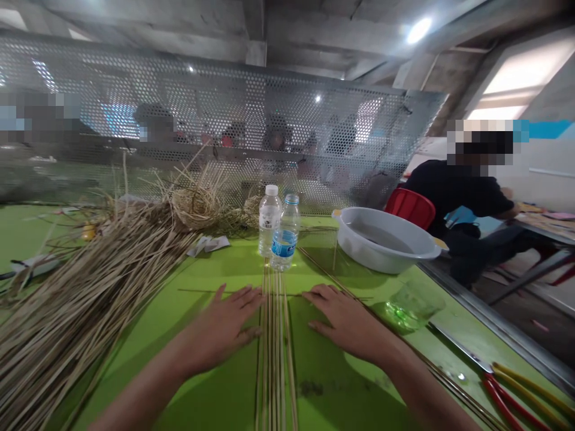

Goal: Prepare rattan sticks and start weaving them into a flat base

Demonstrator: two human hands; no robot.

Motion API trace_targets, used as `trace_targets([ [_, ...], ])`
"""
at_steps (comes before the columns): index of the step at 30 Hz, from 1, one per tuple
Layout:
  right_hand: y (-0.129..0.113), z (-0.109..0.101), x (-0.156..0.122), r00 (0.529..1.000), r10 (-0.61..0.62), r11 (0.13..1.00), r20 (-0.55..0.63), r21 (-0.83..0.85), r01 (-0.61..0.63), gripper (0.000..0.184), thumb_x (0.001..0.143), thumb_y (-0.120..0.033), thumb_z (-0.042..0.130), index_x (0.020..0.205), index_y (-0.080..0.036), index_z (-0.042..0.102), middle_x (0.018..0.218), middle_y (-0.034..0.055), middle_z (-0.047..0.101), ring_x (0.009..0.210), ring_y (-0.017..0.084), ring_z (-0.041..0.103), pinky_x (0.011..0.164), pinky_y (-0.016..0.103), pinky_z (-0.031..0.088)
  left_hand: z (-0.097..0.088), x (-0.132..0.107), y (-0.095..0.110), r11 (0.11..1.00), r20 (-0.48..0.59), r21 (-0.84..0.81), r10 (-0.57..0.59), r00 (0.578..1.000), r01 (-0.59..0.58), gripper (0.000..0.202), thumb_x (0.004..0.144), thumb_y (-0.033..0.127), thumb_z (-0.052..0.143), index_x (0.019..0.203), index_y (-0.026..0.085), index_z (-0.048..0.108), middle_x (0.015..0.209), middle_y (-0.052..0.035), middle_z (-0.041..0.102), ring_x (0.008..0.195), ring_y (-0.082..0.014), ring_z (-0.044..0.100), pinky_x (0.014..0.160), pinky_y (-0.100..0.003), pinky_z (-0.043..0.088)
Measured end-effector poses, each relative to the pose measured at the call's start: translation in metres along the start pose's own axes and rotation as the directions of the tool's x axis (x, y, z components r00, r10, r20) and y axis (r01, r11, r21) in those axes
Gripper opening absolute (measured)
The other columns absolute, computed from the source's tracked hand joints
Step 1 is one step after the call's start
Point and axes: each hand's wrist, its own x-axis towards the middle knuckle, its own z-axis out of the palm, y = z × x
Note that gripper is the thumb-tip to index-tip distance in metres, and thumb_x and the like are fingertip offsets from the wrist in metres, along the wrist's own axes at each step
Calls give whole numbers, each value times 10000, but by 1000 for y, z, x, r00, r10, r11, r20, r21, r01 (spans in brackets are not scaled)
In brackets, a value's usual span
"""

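Several long, pale, thin strips, cane or bamboo by their look (275, 377), lie side by side down the middle of the green table. One thin dark strip (195, 291) crosses them near their far end. My left hand (227, 326) rests palm down over the left part of this cross strip, fingers stretched and apart. On the other side my right hand (344, 320) lies the same way over its right part. Just beyond, a capped clear bottle (269, 218) and an uncapped bottle with a blue label (285, 239) stand at the strips' far ends.
A big bundle of loose strips (103, 275) covers the left, with a woven basket (195, 206) behind. At right are a white basin of water (381, 239), a clear plastic container (406, 305) and red-and-yellow-handled shears (489, 371). A seated person (453, 191) is beyond the table's edge.
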Motion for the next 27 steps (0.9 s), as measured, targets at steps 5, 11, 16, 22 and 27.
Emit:
trace_targets([
  [5, 1, 2, 1, 999, -31, 999, -26, 16, 31, 500, 944, -288, 609, 1429, -206, 522, 1336, 120, 595, 1203, 306, 545, 1019, 466, 441, -7, -1, -18, 992, -9, 53, -117, 993, 117, 591, 1008, 634, 300, 1515, 347, 396, 1626, -17, 314, 1522, -295, 228, 1224, -645, 46],
  [11, -7, 2, 4, 997, -80, 995, -7, 67, 80, 496, 961, -300, 579, 1451, -258, 513, 1370, 106, 580, 1226, 299, 532, 1047, 495, 431, -4, -5, -23, 991, -60, 89, -92, 994, 97, 512, 1034, 583, 275, 1495, 408, 410, 1625, 0, 324, 1516, -298, 244, 1202, -675, 77],
  [16, -12, 5, 6, 995, -93, 995, 16, 36, 93, 553, 936, -258, 618, 1472, -305, 493, 1422, 111, 539, 1276, 315, 500, 1065, 538, 421, -5, -3, -21, 984, -29, 123, -129, 991, 132, 526, 1021, 603, 302, 1481, 391, 445, 1625, -8, 317, 1519, -301, 235, 1204, -672, 78],
  [22, -13, 7, 7, 995, -90, 996, 31, 15, 90, 557, 928, -262, 635, 1465, -320, 500, 1408, 106, 540, 1265, 316, 502, 1061, 541, 427, 0, 0, -30, 982, -47, 138, -124, 991, 130, 522, 1019, 590, 334, 1477, 373, 457, 1622, -24, 319, 1519, -305, 238, 1197, -684, 62],
  [27, -13, 7, 7, 995, -97, 995, 24, 16, 97, 552, 922, -268, 645, 1456, -316, 510, 1405, 106, 538, 1262, 318, 499, 1064, 540, 422, -1, -1, -30, 979, -54, 152, -129, 990, 135, 552, 1014, 599, 339, 1462, 316, 493, 1601, -52, 362, 1508, -313, 265, 1200, -679, 95],
])
